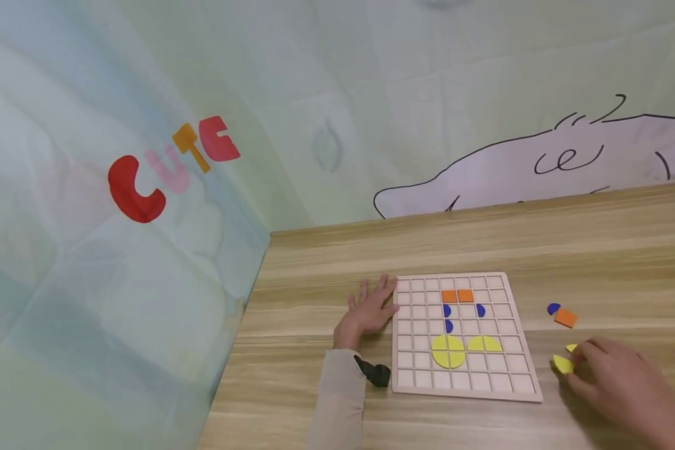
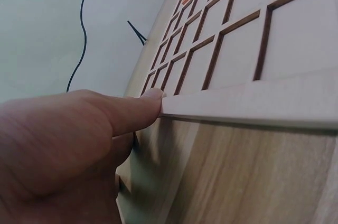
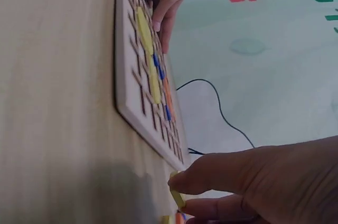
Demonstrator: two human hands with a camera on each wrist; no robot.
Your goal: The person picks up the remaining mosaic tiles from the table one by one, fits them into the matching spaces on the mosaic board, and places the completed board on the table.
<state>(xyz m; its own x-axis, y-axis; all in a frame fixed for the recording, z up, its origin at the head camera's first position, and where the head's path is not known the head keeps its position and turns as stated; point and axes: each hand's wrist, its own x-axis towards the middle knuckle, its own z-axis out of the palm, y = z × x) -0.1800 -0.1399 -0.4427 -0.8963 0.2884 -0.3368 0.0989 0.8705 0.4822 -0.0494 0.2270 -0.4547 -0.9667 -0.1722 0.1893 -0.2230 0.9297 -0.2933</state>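
Note:
A square wooden grid board [image 1: 467, 395] lies on the table. My left hand [image 1: 369, 310] has its fingers spread at the board's left side, and in the left wrist view the thumb [image 2: 150, 100] touches the board's edge. To the right of the board, my right hand [image 1: 624, 378] pinches a yellow quarter-circle tile [image 1: 562, 364] between thumb and finger. The right wrist view shows this tile [image 3: 177, 190] edge-on. Beside those fingers lies another yellow tile [image 1: 571, 347], partly hidden. The board holds yellow tiles [image 1: 448, 351], blue half-circles [image 1: 480, 310] and orange squares [image 1: 465, 295].
A loose blue half-circle [image 1: 554, 309] and an orange tile [image 1: 565, 318] lie right of the board. A black strap-like object [image 1: 377, 374] is at the left wrist. Printed fabric walls [image 1: 326, 144] border the table [image 1: 315, 262] at the back and left.

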